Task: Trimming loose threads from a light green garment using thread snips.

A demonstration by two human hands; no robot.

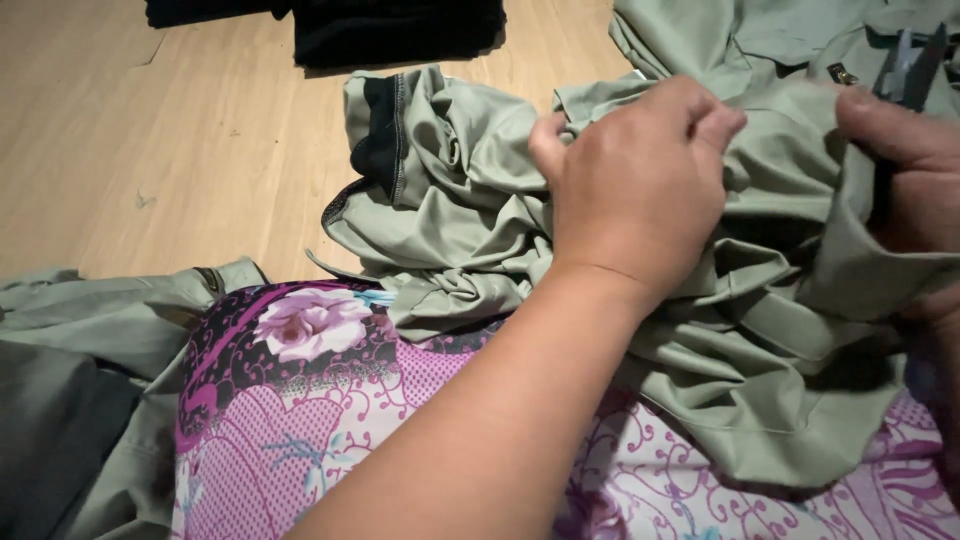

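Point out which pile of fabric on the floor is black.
The folded pile at the top edge, lying apart on the wooden floor; the other fabric is sage green.

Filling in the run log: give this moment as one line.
left hand: pinching sage-green garment | right hand: holding small scissors at the cloth | surface: wooden floor

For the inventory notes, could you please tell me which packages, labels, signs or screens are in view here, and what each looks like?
None are in view.
Only cloth and a tool show: a sage green garment bunched under the left hand, the right hand with small scissors, black fabric folded on the wooden floor, and floral purple cloth on the lap.
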